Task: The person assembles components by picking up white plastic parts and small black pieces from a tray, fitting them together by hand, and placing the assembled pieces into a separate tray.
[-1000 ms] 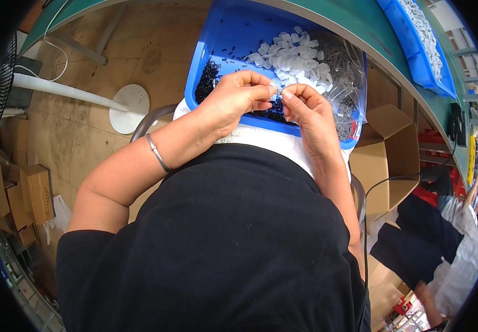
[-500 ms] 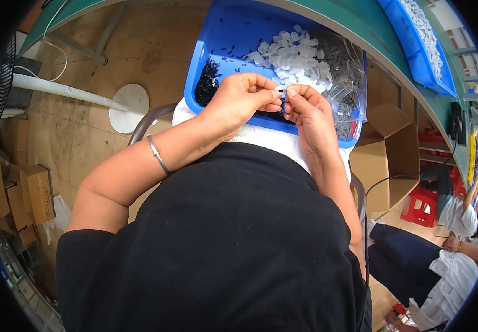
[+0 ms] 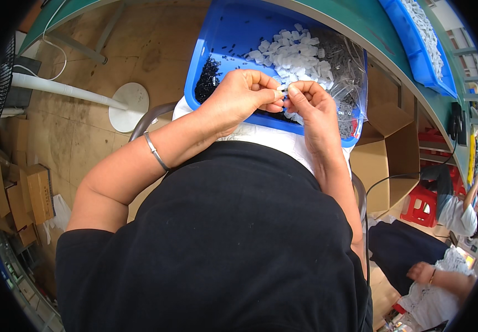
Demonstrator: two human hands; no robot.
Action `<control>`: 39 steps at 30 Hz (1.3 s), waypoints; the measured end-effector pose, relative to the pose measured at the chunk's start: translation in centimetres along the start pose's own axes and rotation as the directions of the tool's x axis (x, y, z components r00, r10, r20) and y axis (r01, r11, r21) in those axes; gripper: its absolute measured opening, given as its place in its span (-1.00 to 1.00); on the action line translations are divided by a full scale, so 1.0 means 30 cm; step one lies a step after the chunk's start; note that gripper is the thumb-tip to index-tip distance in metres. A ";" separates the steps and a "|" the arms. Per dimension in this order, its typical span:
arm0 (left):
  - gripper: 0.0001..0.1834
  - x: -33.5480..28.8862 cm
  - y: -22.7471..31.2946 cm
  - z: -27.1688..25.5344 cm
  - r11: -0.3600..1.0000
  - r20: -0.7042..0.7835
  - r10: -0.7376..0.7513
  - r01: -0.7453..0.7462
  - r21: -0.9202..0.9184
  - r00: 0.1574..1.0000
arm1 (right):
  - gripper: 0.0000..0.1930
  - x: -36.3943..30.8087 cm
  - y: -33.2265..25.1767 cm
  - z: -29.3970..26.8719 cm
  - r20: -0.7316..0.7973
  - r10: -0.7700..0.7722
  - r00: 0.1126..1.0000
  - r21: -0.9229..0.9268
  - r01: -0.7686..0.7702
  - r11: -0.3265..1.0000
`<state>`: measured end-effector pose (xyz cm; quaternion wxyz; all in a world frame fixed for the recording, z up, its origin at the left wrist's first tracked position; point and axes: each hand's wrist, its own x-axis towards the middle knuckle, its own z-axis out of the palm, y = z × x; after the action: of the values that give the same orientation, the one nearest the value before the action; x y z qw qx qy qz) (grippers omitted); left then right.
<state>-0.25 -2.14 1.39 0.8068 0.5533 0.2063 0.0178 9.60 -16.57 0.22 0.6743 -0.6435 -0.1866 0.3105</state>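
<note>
Over the near part of a blue plastic tray (image 3: 233, 22), my two hands meet fingertip to fingertip. My left hand (image 3: 239, 99) is closed in a pinch, and my right hand (image 3: 317, 110) pinches from the other side. Between the fingertips is a small black and white plastic piece (image 3: 284, 90), mostly covered by them. Beyond my hands lies a heap of flat white plastic pieces (image 3: 294, 52). Tiny black parts (image 3: 208, 77) are piled along the tray's left side. A clear plastic bag (image 3: 352, 61) with small dark and clear parts lies at its right.
A green table (image 3: 355, 25) curves behind the tray. On it stands a blue bin (image 3: 419, 52) of white pieces. An open cardboard box (image 3: 372, 169) is at right. Left are a white stand base (image 3: 129, 108) and cartons (image 3: 37, 193). A co-worker's hand (image 3: 421, 273) shows lower right.
Both my hands keep their pinch and have shifted only slightly, with the right wrist a little further right. At lower right, the co-worker's arm has moved left.
</note>
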 end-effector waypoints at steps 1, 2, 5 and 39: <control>-0.81 -0.002 0.001 0.001 1.000 -0.006 0.007 -0.007 0.000 1.000 | -0.84 0.002 -0.002 -0.005 0.017 0.025 1.000 -0.001 -0.025 1.000; -0.82 -0.003 0.001 0.002 1.000 -0.012 0.014 -0.014 -0.001 1.000 | -0.84 0.003 -0.003 -0.007 0.034 0.050 0.998 -0.002 -0.050 0.999; -0.83 0.005 -0.007 0.001 0.999 -0.030 0.022 -0.021 0.033 0.999 | -0.84 0.004 0.009 0.000 0.039 0.055 0.998 0.052 -0.057 0.997; -0.80 0.024 0.023 -0.009 0.999 -0.018 -0.048 0.048 0.000 0.999 | -0.88 -0.003 -0.047 -0.019 -0.045 -0.164 0.985 -0.144 0.156 0.977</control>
<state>0.45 -1.44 1.69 0.8050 0.5483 0.2265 0.0032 10.14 -17.03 1.55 0.6553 -0.6808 -0.2399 0.2228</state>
